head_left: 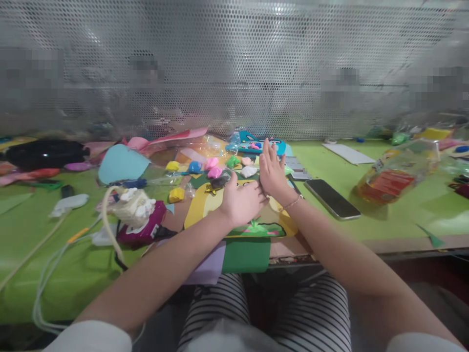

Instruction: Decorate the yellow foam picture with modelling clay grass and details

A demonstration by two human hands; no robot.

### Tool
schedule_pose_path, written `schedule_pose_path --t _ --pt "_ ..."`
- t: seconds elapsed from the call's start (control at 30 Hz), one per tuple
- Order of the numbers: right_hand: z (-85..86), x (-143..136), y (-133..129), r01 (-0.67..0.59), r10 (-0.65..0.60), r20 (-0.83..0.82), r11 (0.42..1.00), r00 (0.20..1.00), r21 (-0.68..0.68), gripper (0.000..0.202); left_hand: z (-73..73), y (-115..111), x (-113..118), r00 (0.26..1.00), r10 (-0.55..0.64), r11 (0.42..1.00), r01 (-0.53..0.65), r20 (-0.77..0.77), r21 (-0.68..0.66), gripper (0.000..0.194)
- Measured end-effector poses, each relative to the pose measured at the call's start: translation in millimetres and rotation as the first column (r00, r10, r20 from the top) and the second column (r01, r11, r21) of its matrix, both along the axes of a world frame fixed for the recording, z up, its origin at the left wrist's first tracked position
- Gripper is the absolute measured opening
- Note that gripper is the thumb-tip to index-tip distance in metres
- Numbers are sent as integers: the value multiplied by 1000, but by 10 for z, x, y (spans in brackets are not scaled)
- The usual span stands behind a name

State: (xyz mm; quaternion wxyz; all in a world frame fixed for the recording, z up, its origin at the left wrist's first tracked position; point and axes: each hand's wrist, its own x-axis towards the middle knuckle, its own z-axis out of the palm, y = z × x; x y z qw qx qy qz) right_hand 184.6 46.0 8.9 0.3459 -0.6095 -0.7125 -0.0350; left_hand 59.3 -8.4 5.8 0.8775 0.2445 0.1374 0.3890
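Observation:
My left hand (244,201) is stretched out flat, its fingertips meeting the heel of my right hand (271,172). The right hand is tilted up with its fingers extended and slightly apart. Nothing shows in either hand, though the space between the palms is hidden. Beneath them lies a yellow picture board (195,211) with a green and pink patch (262,229) along its lower edge. Small wrapped lumps that look like modelling clay sit just beyond: yellow (176,195), blue (195,167), pink (214,172), green (232,162), white (248,171) and black (220,181).
A phone (332,198) and a tilted plastic bottle (397,171) are on the right. On the left are a purple power strip (144,227) with a plug, and white cables (46,278). A perforated metal screen (234,68) rises behind the green table (384,222).

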Motion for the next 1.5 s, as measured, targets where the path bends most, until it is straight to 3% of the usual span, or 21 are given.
schedule_pose_path --t 0.27,0.53,0.8,0.97,1.1,1.23,1.33,1.5 --pt "1 6 21 25 -25 3 999 1000 -27 63 22 -26 2 1000 11 1000 -11 -8 9 87" --pt "17 -111 -86 -100 99 17 994 995 35 63 -12 -22 11 1000 -25 999 25 -4 20 79" --pt "49 -19 -30 3 -6 58 999 998 47 64 -34 -1 17 999 -26 1000 26 -39 -3 79" --pt "82 -82 -135 -38 15 173 991 985 126 61 -39 0 12 998 -50 999 50 -41 -12 84" --pt "68 -61 -134 15 -31 132 993 991 117 61 -31 -10 13 998 -41 999 40 -54 -8 89" --pt "81 -68 -153 -28 4 174 990 985 136 60 -29 -15 15 998 -43 999 42 -36 -20 84" --pt "96 -88 -176 29 -42 149 996 988 88 63 -25 -18 19 999 -23 1000 23 -37 -6 89" --pt "79 -92 -167 -11 -11 181 992 984 123 60 -18 -25 26 999 -24 1000 24 -23 -4 87"
